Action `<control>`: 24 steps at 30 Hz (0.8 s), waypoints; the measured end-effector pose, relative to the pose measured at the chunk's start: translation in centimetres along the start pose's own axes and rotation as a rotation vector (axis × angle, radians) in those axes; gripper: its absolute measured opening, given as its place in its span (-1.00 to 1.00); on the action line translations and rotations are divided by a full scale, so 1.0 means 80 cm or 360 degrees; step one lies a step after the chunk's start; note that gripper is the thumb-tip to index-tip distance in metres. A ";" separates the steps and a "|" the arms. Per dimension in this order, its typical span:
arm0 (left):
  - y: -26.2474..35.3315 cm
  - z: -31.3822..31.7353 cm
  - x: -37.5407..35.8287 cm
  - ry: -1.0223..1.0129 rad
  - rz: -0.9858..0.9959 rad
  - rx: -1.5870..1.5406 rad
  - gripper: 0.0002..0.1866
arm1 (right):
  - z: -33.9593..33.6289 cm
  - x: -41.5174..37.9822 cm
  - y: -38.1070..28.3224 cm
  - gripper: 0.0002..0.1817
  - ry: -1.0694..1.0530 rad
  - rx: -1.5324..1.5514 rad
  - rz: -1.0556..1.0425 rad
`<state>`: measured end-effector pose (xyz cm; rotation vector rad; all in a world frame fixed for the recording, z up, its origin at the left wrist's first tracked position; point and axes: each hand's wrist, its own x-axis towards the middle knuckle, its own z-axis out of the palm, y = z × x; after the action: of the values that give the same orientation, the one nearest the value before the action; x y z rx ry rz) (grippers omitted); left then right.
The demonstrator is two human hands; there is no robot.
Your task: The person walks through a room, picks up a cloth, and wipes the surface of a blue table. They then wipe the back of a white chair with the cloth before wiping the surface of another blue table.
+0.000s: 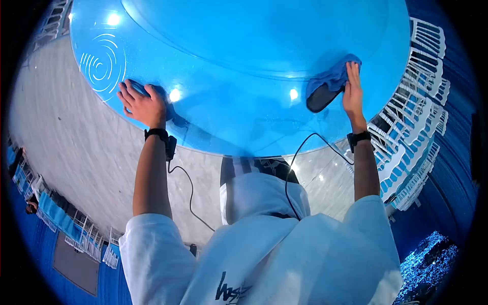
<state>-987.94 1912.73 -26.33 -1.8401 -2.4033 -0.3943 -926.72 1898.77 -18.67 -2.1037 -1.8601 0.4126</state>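
Note:
My right hand (353, 96) presses a crumpled blue cloth (330, 75) against the glossy blue round table (229, 117), its fingers straight and close together along the cloth's right side. Below the cloth shows a dark rounded patch (323, 98). On the left, my left hand (145, 105) lies flat near the table's edge with its fingers spread. A dark blue shape shows behind its fingers, and I cannot tell whether it is a cloth or a shadow. Both wrists wear black bands with cables, the left band (156, 133) carrying a small black box.
A raised round turntable (213, 30) takes up the far part of the table. White ring marks (100, 67) show at its left side. White chairs (406, 127) stand close on the right, and more chairs (89, 239) line the far left beyond the pale floor (66, 132).

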 end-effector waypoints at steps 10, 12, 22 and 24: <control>0.005 -0.005 0.000 -0.0037 -0.0014 -0.0038 -0.26 | 0.074 0.005 -0.202 -0.34 -0.0260 0.0258 -0.0378; 0.003 -0.003 0.001 -0.0042 -0.0012 -0.0034 -0.27 | 0.098 0.018 -0.260 -0.29 -0.0399 0.0240 -0.0585; 0.002 -0.003 0.002 -0.0054 -0.0037 -0.0047 -0.26 | 0.210 0.141 -0.449 -0.43 0.0028 0.0367 -0.0555; 0.003 -0.004 0.002 -0.0048 -0.0036 -0.0066 -0.26 | 0.206 0.141 -0.438 -0.42 0.0072 0.0185 -0.0585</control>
<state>-987.77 1912.87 -25.97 -1.8503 -2.4561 -0.4241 -963.78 1914.56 -19.58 -1.6360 -2.0834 0.3691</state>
